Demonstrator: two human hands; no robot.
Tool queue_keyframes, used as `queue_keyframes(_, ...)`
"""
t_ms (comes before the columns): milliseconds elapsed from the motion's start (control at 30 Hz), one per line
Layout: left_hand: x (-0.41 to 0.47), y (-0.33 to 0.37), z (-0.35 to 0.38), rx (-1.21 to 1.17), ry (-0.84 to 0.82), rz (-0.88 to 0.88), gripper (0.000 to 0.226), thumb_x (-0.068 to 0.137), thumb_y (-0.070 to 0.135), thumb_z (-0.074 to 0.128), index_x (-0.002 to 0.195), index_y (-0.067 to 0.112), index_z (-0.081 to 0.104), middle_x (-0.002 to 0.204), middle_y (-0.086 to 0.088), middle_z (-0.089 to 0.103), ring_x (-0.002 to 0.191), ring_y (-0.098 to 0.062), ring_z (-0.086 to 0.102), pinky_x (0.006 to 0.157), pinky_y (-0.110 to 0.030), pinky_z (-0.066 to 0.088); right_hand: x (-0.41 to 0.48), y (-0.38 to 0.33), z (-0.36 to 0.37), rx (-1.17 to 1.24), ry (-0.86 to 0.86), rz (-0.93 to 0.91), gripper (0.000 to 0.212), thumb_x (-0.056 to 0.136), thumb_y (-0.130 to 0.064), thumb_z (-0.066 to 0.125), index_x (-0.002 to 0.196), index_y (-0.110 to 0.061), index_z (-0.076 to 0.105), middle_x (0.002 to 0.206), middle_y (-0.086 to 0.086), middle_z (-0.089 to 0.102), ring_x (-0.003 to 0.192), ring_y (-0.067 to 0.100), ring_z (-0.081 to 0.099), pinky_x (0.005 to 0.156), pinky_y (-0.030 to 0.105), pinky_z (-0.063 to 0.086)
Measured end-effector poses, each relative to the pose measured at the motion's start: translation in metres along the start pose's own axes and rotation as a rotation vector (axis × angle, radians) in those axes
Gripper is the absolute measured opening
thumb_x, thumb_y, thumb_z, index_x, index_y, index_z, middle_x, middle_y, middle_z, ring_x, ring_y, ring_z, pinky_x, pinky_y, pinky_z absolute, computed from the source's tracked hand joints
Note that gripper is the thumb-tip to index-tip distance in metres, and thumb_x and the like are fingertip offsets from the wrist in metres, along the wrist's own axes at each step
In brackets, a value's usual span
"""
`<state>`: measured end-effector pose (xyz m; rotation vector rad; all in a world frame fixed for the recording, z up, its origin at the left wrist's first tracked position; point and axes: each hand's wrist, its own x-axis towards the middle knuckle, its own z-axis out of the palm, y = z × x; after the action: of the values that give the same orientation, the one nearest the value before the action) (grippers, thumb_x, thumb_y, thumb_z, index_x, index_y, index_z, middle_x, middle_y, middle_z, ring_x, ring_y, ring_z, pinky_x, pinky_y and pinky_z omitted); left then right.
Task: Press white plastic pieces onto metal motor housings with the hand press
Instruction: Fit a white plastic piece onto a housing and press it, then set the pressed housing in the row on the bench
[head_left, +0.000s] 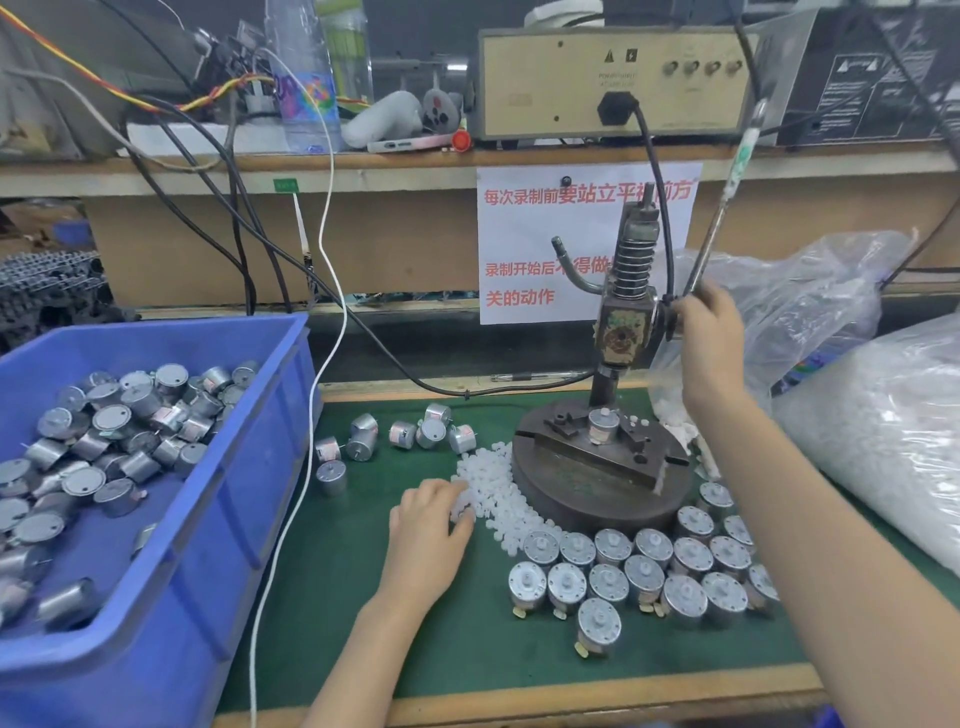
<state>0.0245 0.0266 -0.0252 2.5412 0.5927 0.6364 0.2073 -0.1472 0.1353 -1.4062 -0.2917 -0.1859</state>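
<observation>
A hand press (623, 312) stands on a round metal base (587, 493) on the green mat. One metal motor housing (602, 425) sits in the fixture under the ram. My right hand (709, 332) grips the lower end of the press lever (727, 197), which points up. My left hand (431, 525) rests on the pile of small white plastic pieces (498, 499) left of the base, fingertips curled among them. Several housings (644, 566) stand in rows in front of the base.
A blue bin (234, 467) full of motor housings fills the left. Loose housings (405, 434) lie between bin and press. Clear bags of white pieces (883, 441) sit at the right. A white cable (291, 519) and black cables cross the mat; a shelf with a power unit (613, 83) stands behind.
</observation>
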Motion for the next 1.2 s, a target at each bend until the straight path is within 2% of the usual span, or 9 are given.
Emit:
queue_keyframes(133,-0.001,-0.004,0.009,0.167,0.027,0.058,0.034,0.095,0.039,0.043,0.127,0.028,0.05,0.122,0.009,0.046,0.111,-0.015,0.038,0.09,-0.025,0.022,0.016,-0.029,0.005,0.079,-0.048,0.038,0.017,0.082,-0.018,0.053,0.096,-0.021,0.044,0.08,-0.011,0.044,0.07,0.001,0.041,0.06,0.015,0.035)
queue_keyframes(233,0.001,-0.007,0.008,0.097,0.047,0.046,0.033,0.094,0.035,0.049,0.124,0.024,0.056,0.117,0.007,0.05,0.108,-0.016,0.039,0.088,-0.022,0.024,0.005,-0.023,0.0,-0.007,-0.084,-0.037,0.023,0.088,-0.016,0.054,0.104,-0.022,0.039,0.087,-0.01,0.043,0.077,0.001,0.043,0.065,0.02,0.034)
queue_keyframes(500,-0.005,-0.004,0.006,0.038,0.105,0.057,0.024,0.089,0.026,0.06,0.109,0.014,0.065,0.104,0.001,0.053,0.097,-0.019,0.042,0.085,-0.024,0.032,-0.011,-0.012,-0.02,-0.129,-0.142,-0.167,0.024,0.09,-0.019,0.054,0.073,-0.024,0.038,0.068,-0.012,0.041,0.053,-0.009,0.042,0.061,0.014,0.033)
queue_keyframes(633,-0.005,-0.002,0.005,0.028,0.11,0.057,0.022,0.088,0.028,0.06,0.105,0.015,0.066,0.101,0.003,0.052,0.096,-0.016,0.041,0.083,-0.022,0.033,-0.02,-0.002,-0.023,-0.14,-0.154,-0.228,0.019,0.09,-0.012,0.053,0.096,-0.028,0.046,0.093,-0.017,0.052,0.079,-0.021,0.049,0.076,0.005,0.039)
queue_keyframes(700,-0.006,-0.001,0.004,0.034,0.1,0.075,0.021,0.088,0.028,0.06,0.104,0.015,0.066,0.1,0.005,0.051,0.096,-0.014,0.041,0.083,-0.021,0.032,-0.029,0.015,-0.025,-0.242,-0.097,-0.245,0.04,0.09,-0.011,0.052,0.127,-0.021,0.041,0.124,-0.011,0.047,0.111,-0.011,0.043,0.095,0.006,0.032)
queue_keyframes(767,-0.008,-0.002,0.004,0.044,0.094,0.091,0.019,0.088,0.028,0.06,0.101,0.015,0.066,0.099,0.005,0.05,0.095,-0.014,0.04,0.082,-0.021,0.032,-0.041,0.037,-0.024,-0.418,-0.047,-0.144,0.053,0.089,-0.014,0.05,0.14,-0.011,0.034,0.141,0.002,0.039,0.128,0.012,0.037,0.108,0.028,0.029)
queue_keyframes(833,-0.01,-0.001,0.003,0.042,0.098,0.101,0.017,0.088,0.027,0.06,0.098,0.014,0.066,0.099,0.005,0.05,0.095,-0.014,0.041,0.082,-0.022,0.033,-0.052,0.059,-0.021,-0.604,-0.128,-0.019,0.054,0.089,-0.015,0.05,0.139,-0.005,0.036,0.142,0.012,0.04,0.128,0.025,0.039,0.107,0.038,0.031)
queue_keyframes(967,-0.012,0.001,0.0,0.051,0.08,0.119,0.015,0.088,0.025,0.06,0.096,0.014,0.065,0.1,0.004,0.053,0.097,-0.016,0.042,0.084,-0.024,0.035,-0.062,0.079,-0.005,-0.857,-0.31,-0.136,0.048,0.09,-0.017,0.052,0.135,-0.002,0.043,0.136,0.015,0.048,0.127,0.028,0.04,0.105,0.038,0.032)
queue_keyframes(1200,-0.021,0.001,-0.004,0.037,0.062,0.113,0.019,0.091,0.027,0.056,0.105,0.017,0.063,0.101,0.005,0.053,0.099,-0.014,0.042,0.087,-0.02,0.033,-0.057,0.079,0.004,-1.192,-0.245,-0.287,0.033,0.091,-0.025,0.055,0.119,-0.008,0.058,0.117,0.012,0.062,0.107,0.03,0.054,0.09,0.04,0.043)
